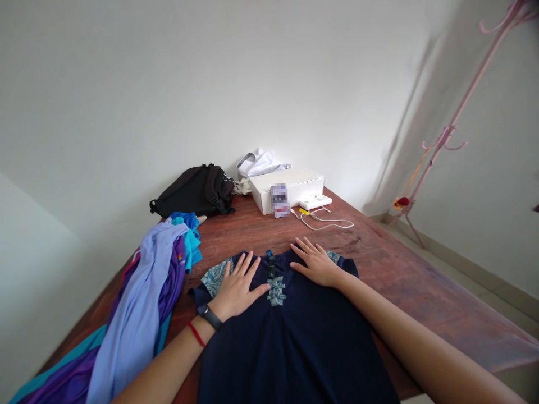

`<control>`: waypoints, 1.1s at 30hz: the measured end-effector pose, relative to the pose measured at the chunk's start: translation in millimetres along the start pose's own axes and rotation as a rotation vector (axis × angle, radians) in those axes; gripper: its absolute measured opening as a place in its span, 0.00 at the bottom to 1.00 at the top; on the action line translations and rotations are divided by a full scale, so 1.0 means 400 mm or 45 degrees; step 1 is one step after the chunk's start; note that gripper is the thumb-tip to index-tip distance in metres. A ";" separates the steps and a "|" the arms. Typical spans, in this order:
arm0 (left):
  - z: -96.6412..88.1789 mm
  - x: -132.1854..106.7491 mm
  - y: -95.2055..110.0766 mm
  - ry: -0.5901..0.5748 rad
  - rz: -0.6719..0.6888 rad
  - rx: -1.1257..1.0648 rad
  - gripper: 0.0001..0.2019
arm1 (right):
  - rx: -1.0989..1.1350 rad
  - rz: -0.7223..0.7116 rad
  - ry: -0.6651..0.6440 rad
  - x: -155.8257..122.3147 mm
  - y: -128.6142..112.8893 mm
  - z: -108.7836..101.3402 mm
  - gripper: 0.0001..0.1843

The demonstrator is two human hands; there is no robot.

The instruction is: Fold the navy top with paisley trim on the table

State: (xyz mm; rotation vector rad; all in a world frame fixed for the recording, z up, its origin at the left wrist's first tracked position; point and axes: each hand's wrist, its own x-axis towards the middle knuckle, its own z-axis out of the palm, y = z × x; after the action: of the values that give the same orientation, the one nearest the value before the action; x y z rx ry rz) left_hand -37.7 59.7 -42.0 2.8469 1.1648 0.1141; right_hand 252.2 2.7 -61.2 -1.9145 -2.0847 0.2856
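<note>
A navy blue short-sleeved top [290, 348] lies spread on the wooden table, its neckline toward the far side. Patterned teal-grey fabric covers its shoulders and forms a small panel below the collar. Flat on the upper left of the top rests my left hand [239, 287], fingers spread, thumb close to the patterned panel. My right hand [318, 265] lies palm down by the right shoulder, its fingers also apart. Neither hand grips the cloth. A dark band and a red string circle my left wrist.
Several garments, a lavender one [143, 292] on top, lie heaped at the left. Farther back on the wooden table [421, 297] are a black backpack [189, 191], a white box [295, 182], a power strip [315, 202] and a cable. A pink coat stand [457, 109] stands at right.
</note>
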 end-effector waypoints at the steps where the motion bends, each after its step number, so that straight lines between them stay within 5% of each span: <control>1: -0.001 -0.001 0.000 -0.008 -0.001 0.003 0.42 | 0.008 -0.001 -0.002 -0.001 0.001 -0.002 0.40; 7: -0.002 0.001 -0.002 -0.010 0.010 0.031 0.41 | 0.032 0.031 0.066 -0.032 -0.015 -0.024 0.36; 10: 0.001 0.001 -0.005 -0.002 0.026 0.035 0.41 | 0.099 -0.093 0.089 -0.060 -0.049 -0.034 0.33; 16: 0.003 0.002 -0.005 -0.006 0.024 0.016 0.40 | 0.306 -0.344 -0.112 -0.100 -0.118 -0.037 0.33; 33: 0.015 -0.015 -0.008 0.070 -0.121 -0.022 0.42 | 0.248 -0.286 -0.328 -0.085 -0.097 -0.046 0.40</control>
State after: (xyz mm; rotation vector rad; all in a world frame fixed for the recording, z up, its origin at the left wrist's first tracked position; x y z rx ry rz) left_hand -43.4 57.6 -48.5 2.7840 1.3005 0.1978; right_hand 224.7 -35.6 -33.7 -1.5850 -2.3109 0.6867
